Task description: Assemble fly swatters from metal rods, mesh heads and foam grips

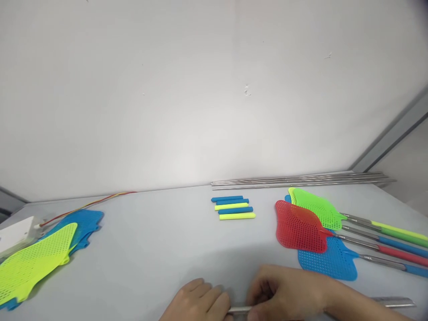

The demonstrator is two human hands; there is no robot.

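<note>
My left hand (199,304) is closed at the bottom edge of the view, its fingers wrapped round one part of a thin metal rod (239,309). My right hand (284,292) pinches the same rod a little to the right, thumb and fingers curled around it. Only a short stretch of metal shows between the two hands; its ends are hidden. Just beyond my right hand lies a blue fly swatter (329,263), and a red fly swatter (301,227) partly covers it. A green fly swatter (317,207) rests behind these.
Several blue and yellow handle sleeves (237,216) lie mid-table. Long metal rods (301,180) run along the wall. Loose yellow (36,263) and blue swatter heads (82,225) sit at left beside a white box (18,234) with wires. More metal (397,302) lies beyond my right forearm.
</note>
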